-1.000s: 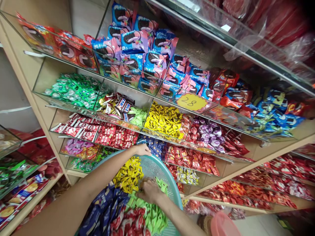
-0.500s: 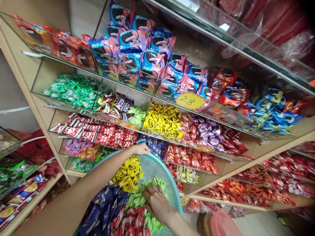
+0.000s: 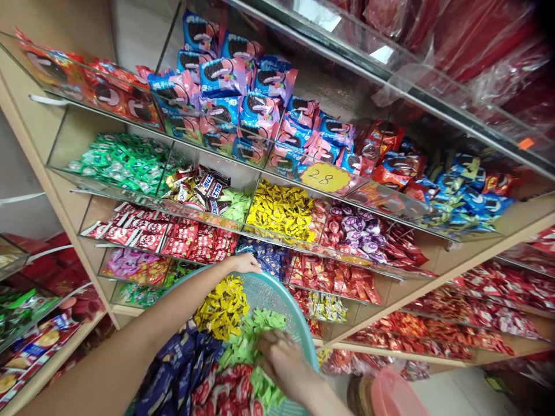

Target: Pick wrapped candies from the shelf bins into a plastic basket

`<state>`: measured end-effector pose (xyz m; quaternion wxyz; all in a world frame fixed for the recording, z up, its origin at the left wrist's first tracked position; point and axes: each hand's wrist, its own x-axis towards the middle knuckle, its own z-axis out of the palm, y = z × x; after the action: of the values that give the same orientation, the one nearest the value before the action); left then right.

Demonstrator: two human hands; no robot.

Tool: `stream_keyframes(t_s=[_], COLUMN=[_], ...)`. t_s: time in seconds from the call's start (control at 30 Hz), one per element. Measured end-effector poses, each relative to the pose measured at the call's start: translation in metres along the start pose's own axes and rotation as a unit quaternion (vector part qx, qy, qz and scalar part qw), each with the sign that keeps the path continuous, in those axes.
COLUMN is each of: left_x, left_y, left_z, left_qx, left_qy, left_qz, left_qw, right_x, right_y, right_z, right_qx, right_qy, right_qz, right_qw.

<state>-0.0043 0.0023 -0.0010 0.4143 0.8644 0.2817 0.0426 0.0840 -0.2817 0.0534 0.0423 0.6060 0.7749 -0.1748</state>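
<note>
A teal plastic basket (image 3: 299, 306) holds wrapped candies sorted by colour. My left hand (image 3: 245, 263) is closed over the basket's far rim. My right hand (image 3: 284, 361) is down in the basket at the light green candies (image 3: 260, 323), its fingers curled over them and the fingertips partly hidden and blurred. Yellow candies (image 3: 223, 306) are heaped at the far side, below my left wrist. Dark blue packets (image 3: 173, 370) lie at the left, under my left forearm. Red-wrapped candies (image 3: 228, 390) fill the near part, left of my right hand.
Glass-fronted shelves (image 3: 243, 225) of sorted sweets rise just beyond the basket. A yellow price tag marked 28 (image 3: 325, 177) hangs on the upper glass. Below right stands a pink container (image 3: 396, 393) on the floor. Another shelf (image 3: 56, 358) is at the left.
My right hand's fingers have drawn in from spread to curled among the light green candies, uncovering more of them on the far side. My left hand stays on the rim. The view has shifted slightly.
</note>
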Motion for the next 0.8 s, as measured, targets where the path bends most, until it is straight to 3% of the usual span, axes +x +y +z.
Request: stream_keyframes(t_s=[0.13, 0.33, 0.53, 0.8], left_x=[0.002, 0.000, -0.004, -0.004], left_y=[-0.002, 0.001, 0.006, 0.004], left_z=[0.001, 0.002, 0.000, 0.000], left_qx=[0.004, 0.007, 0.012, 0.016], left_qy=[0.004, 0.007, 0.008, 0.004], left_qz=[0.000, -0.008, -0.011, -0.010], left_qw=[1.000, 1.000, 1.000, 1.000], right_x=[0.046, 0.108, 0.114, 0.095], right_y=[0.014, 0.022, 0.023, 0.035], right_z=[-0.002, 0.022, 0.033, 0.026], right_qx=[-0.010, -0.046, -0.044, -0.042], right_qy=[0.059, 0.028, -0.010, -0.026], right_qz=[0.028, 0.123, 0.139, 0.097], right_qw=[0.998, 0.991, 0.989, 0.994])
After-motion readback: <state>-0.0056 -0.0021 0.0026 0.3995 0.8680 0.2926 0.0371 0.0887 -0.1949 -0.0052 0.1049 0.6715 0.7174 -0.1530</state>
